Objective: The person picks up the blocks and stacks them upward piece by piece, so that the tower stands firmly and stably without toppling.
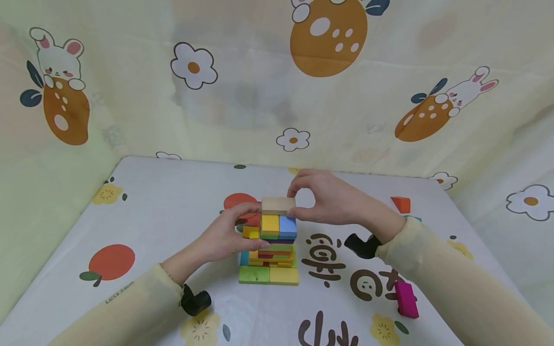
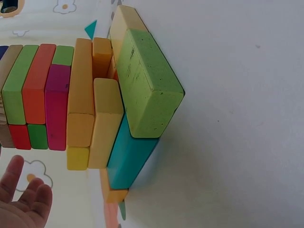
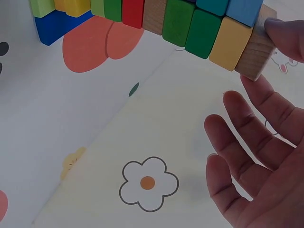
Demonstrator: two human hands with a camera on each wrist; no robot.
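A tower of colored wooden blocks [image 1: 270,227] stands on the table, wider at its base. A plain wood-colored block [image 1: 277,205] lies flat across its top. My right hand [image 1: 329,197] pinches that block's right end between thumb and index finger; in the right wrist view the other fingers [image 3: 223,137] hang spread and relaxed. My left hand [image 1: 222,235] is at the tower's left side, its index fingertip by the block's left end and its thumb across the tower's front. Whether the left fingertips press on the blocks is hard to see. A green block [image 2: 147,71] shows at the base in the left wrist view.
A magenta block [image 1: 406,299] lies on the table at the right, near my right sleeve. Farther back sits an orange-red wedge-shaped block [image 1: 401,204], with a teal piece [image 1: 414,218] partly hidden by the sleeve. A patterned curtain [image 1: 242,96] hangs behind the table.
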